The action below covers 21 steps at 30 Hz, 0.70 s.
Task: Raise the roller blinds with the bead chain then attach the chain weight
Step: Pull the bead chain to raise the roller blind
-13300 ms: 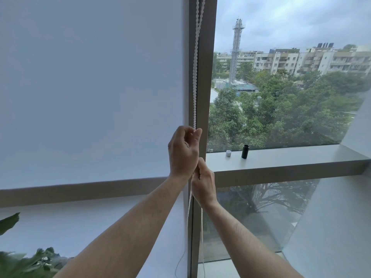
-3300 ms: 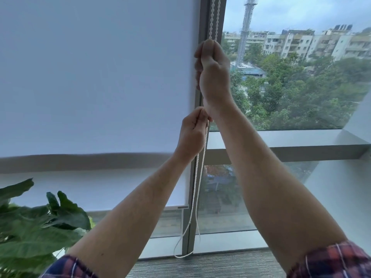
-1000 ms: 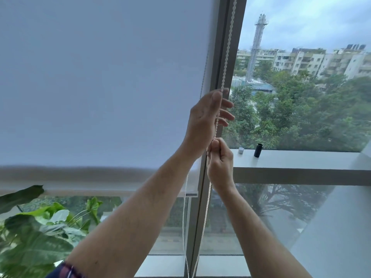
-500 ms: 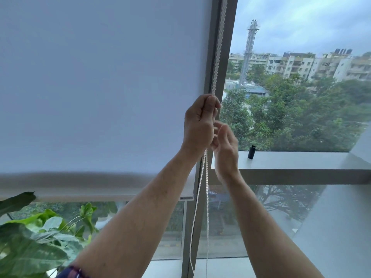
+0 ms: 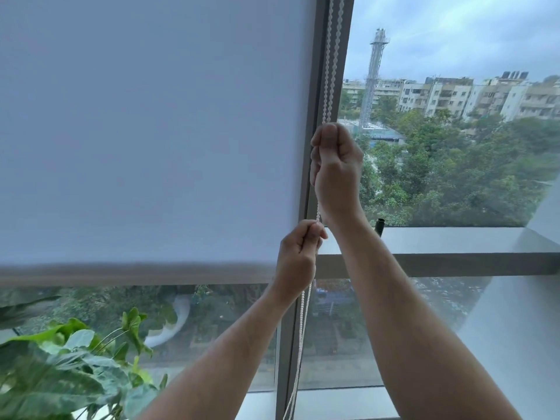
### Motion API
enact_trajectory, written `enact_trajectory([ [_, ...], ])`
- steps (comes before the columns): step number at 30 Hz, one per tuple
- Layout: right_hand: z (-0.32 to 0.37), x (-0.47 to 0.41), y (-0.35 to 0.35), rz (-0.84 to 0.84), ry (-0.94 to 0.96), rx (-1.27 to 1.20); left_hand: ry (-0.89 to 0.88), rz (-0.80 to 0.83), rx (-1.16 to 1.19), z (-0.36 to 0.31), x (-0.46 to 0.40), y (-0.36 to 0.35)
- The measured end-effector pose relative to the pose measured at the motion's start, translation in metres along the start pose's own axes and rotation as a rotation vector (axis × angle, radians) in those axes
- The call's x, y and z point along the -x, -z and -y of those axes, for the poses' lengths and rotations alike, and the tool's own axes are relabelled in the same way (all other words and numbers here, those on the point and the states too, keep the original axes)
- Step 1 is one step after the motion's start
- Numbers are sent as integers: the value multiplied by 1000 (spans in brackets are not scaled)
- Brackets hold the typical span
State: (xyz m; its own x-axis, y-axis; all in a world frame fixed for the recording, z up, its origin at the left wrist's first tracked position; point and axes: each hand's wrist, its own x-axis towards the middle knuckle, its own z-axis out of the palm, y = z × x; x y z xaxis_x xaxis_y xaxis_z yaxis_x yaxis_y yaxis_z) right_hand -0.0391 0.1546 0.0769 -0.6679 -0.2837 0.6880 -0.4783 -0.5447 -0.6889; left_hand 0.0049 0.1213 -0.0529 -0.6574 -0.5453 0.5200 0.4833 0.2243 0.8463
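A white roller blind (image 5: 151,131) covers the left window pane, with its bottom bar (image 5: 136,275) about level with the sill. The white bead chain (image 5: 330,56) hangs in two strands along the dark window frame (image 5: 315,101). My right hand (image 5: 336,168) is closed on the chain high up. My left hand (image 5: 298,259) is closed on the chain lower down, just under my right wrist. A small black cylinder, the chain weight (image 5: 379,227), stands on the grey window ledge (image 5: 454,241), partly hidden behind my right forearm.
A leafy green plant (image 5: 69,368) fills the lower left corner. Glass below the blind shows trees outside. The right pane shows buildings and a tower. A white wall (image 5: 521,344) slopes in at the lower right.
My right hand has moved up and closed on the chain above; my left hand has pulled down below it. The blind's bottom bar sits slightly higher against the window.
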Motion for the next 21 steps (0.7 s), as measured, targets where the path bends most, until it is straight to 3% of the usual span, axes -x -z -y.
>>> enact_trajectory([
  [4, 1, 0, 7, -12, 69, 18, -30, 105, 6, -4, -8, 6],
  [8, -9, 4, 15, -41, 97, 106, -57, 20, 77, -34, -38, 10],
  [11, -34, 23, 20, 4, 57, 142, -148, 0, 131, -75, -65, 7],
  [14, -57, 51, 24, 14, -15, 168, -240, 79, 88, -111, -86, -1],
  [21, -74, 73, 41, 77, -142, 149, -203, 44, 197, -115, -88, -18],
])
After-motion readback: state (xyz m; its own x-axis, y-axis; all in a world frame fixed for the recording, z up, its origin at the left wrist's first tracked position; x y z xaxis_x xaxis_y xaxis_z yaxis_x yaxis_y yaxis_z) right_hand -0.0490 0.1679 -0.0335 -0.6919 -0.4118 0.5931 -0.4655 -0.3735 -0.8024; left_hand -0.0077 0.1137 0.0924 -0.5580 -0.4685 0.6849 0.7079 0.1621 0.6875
